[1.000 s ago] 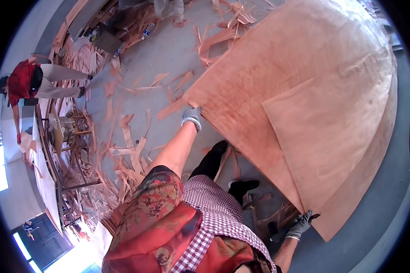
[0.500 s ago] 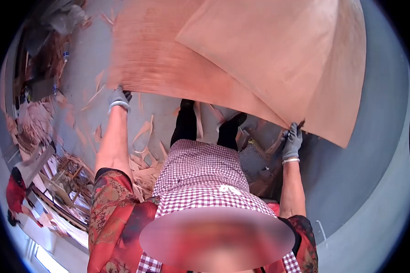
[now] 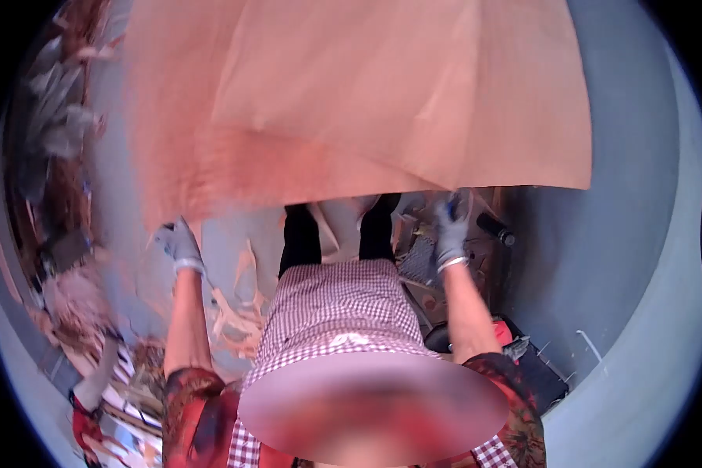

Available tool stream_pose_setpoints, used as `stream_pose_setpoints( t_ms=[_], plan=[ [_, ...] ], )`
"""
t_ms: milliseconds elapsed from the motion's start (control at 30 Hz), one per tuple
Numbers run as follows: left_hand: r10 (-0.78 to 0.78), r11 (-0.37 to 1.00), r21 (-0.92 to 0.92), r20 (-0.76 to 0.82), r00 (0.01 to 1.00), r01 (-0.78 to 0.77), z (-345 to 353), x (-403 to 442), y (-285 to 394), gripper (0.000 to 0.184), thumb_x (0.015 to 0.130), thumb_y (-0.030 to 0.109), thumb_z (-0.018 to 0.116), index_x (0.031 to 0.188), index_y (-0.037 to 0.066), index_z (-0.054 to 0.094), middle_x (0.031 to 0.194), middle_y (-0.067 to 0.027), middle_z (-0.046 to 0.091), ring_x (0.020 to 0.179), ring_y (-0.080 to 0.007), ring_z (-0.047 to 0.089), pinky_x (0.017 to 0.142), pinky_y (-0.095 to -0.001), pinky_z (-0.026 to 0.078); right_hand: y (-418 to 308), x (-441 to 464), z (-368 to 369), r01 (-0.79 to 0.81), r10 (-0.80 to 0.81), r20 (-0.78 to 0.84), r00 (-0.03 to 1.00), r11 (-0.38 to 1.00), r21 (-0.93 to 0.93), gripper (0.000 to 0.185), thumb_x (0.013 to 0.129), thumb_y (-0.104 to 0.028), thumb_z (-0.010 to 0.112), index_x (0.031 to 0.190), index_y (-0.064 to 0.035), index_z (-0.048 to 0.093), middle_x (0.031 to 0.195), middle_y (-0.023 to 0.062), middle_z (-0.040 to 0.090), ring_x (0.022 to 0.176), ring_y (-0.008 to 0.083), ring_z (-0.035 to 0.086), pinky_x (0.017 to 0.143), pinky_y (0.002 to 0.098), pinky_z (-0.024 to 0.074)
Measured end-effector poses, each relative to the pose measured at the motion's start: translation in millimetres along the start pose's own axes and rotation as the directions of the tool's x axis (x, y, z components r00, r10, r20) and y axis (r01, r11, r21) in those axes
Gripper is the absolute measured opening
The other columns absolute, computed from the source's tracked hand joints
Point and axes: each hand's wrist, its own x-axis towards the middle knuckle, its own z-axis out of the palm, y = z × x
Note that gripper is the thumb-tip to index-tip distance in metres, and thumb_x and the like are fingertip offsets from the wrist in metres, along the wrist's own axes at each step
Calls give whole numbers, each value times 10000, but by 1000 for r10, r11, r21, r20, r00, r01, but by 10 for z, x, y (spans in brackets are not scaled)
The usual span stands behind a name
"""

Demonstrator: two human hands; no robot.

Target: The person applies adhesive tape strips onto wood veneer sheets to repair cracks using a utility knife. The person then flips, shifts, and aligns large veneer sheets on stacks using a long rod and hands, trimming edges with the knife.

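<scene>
A large reddish wood veneer sheet (image 3: 281, 168) spans the upper middle of the view, its near edge towards me. Paler veneer sheets (image 3: 351, 70) overlap on top of it and reach to the right. My left hand (image 3: 181, 243), in a grey glove, pinches the near left corner of the reddish sheet. At the near edge, where the sheets overlap, my gloved right hand (image 3: 452, 230) is closed; its fingertips are partly blurred. Something small, dark and bluish shows by those fingers, too unclear to name.
Veneer scraps (image 3: 234, 324) litter the grey floor around my legs. A dark cylinder (image 3: 495, 228) lies right of my right hand, and a black box-like thing (image 3: 542, 374) stands lower right. Clear plastic (image 3: 58, 117) lies at left. Another person in red (image 3: 87, 425) is at lower left.
The sheets have swung left and their right side has risen in view, levelling the near edge. My left hand has come closer to me; my right hand has moved left.
</scene>
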Motion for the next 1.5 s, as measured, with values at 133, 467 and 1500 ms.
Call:
stream_pose_setpoints(
  t_ms=[133, 467, 1500],
  plan=[
    [787, 617, -352, 254, 563, -704, -47, -727, 723, 209, 758, 114, 621, 910, -4, 537, 939, -197, 534, 795, -313, 524, 728, -403, 430, 428, -808, 288, -275, 281, 85, 956, 959, -75, 343, 731, -294, 748, 862, 0, 630, 768, -5, 581, 650, 113, 498, 596, 290, 439],
    [591, 462, -16, 751, 295, -887, 174, -1172, 1846, 585, 805, 252, 548, 1342, 104, 368, 1398, -195, 307, 1119, -384, 494, 903, -451, 442, -503, -600, 1014, -330, 198, 322, 926, 838, 434, 236, 825, -145, 675, 1024, -30, 624, 721, -45, 556, 555, 32, 447, 473, 186, 368],
    [192, 357, 203, 939, 284, -912, 252, -1175, 2223, 765, 839, 380, 557, 1443, 122, 165, 1491, -157, 149, 1323, -337, 280, 1058, -371, 296, 656, 1530, -3613, -339, 307, -338, 890, 940, -38, 470, 787, -539, 626, 775, -71, 587, 562, 5, 523, 410, 86, 447, 371, 241, 340]
  ],
)
